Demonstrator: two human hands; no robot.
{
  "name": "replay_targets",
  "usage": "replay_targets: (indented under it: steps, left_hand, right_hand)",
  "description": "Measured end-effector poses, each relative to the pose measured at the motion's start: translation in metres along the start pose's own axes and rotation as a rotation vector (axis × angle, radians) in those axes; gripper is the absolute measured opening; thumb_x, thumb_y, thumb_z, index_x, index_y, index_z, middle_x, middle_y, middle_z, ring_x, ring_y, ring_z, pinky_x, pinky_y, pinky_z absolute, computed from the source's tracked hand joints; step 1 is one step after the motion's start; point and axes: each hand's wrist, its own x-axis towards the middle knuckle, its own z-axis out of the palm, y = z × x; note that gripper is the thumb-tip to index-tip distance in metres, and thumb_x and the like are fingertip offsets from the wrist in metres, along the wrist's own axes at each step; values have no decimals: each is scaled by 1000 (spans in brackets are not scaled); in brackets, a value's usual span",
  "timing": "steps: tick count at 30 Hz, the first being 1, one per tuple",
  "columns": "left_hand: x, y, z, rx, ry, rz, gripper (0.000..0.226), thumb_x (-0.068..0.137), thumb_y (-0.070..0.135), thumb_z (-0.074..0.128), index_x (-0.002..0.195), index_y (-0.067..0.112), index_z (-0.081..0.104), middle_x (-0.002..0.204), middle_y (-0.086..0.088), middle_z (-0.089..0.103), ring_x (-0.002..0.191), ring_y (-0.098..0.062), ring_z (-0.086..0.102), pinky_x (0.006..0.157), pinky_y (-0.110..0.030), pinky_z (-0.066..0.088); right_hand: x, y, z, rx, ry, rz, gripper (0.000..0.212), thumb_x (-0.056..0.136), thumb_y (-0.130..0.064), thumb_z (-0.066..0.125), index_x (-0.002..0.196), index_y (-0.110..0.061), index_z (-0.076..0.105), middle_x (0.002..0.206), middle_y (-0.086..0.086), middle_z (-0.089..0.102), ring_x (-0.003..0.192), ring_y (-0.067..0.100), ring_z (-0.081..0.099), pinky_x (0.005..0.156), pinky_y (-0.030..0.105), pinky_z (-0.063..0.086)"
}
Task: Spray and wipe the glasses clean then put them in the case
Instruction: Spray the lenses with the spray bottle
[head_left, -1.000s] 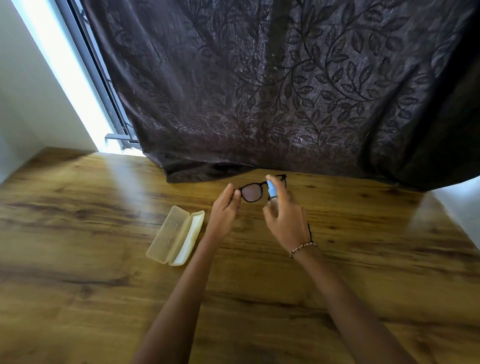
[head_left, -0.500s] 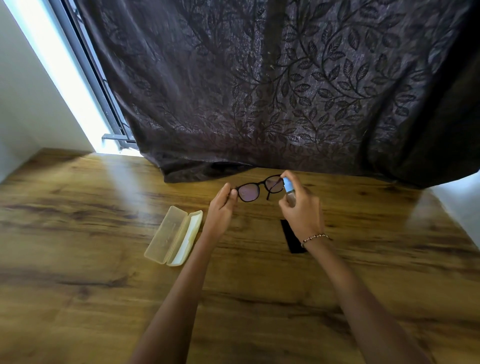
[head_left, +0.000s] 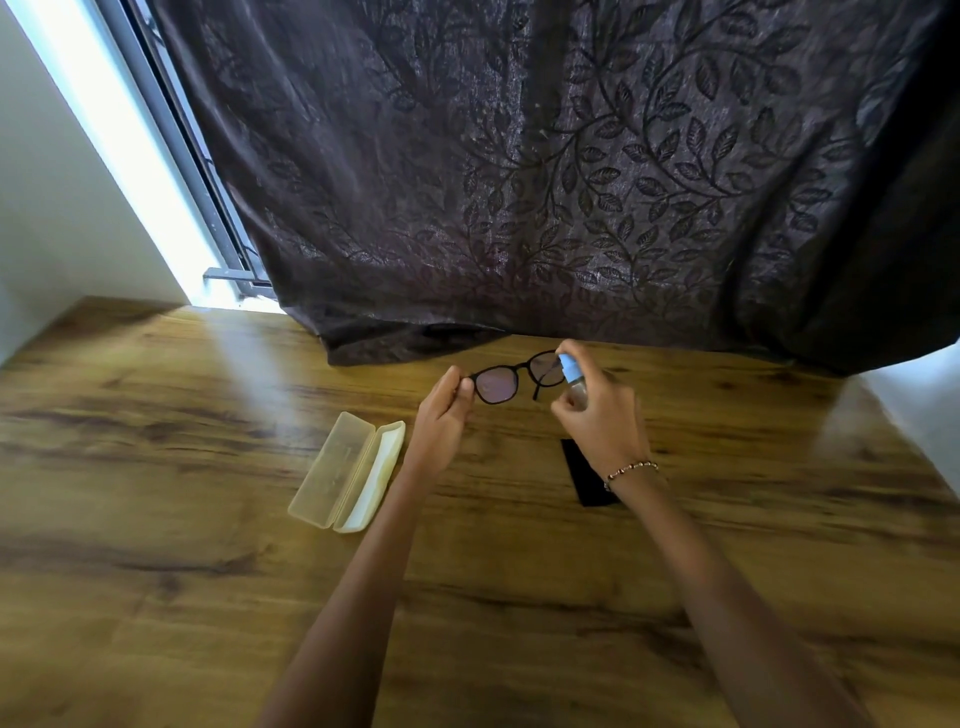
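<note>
While the left hand (head_left: 441, 415) pinches black-framed glasses (head_left: 496, 383), the right hand (head_left: 605, 421) grips a blue-capped spray bottle (head_left: 570, 370). A translucent yellowish case (head_left: 343, 475) lies open.

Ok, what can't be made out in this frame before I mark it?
- Head view: the spray bottle below its blue cap is wrapped by the right hand; fill level unseen.
- The black cloth: its right part lies under the right wrist.
- The glasses, pinched by the left hand: one lens sits partly behind the cap; any mist or droplets are too small to see.
</note>
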Motion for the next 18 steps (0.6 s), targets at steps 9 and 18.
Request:
replay_targets:
  steps: [9, 18]
  left_hand:
    - [-1, 2, 1, -8, -6, -7, 26, 102, 26, 40, 77, 26, 44, 75, 9, 42, 69, -8, 39, 67, -26, 36]
    - [-1, 0, 0, -21, -22, -6, 22, 102, 25, 40, 82, 17, 46, 79, 3, 43, 71, -11, 40, 68, -28, 36]
  right_hand:
    - [1, -4, 0, -9, 40, -7, 60, 79, -3, 62, 134, -24, 50, 55, -17, 39, 48, 4, 43, 50, 22, 38]
    - [5, -3, -1, 0, 79, -12, 60, 81, -7, 65, 136, -24, 49, 64, -4, 54, 56, 12, 50, 55, 25, 42]
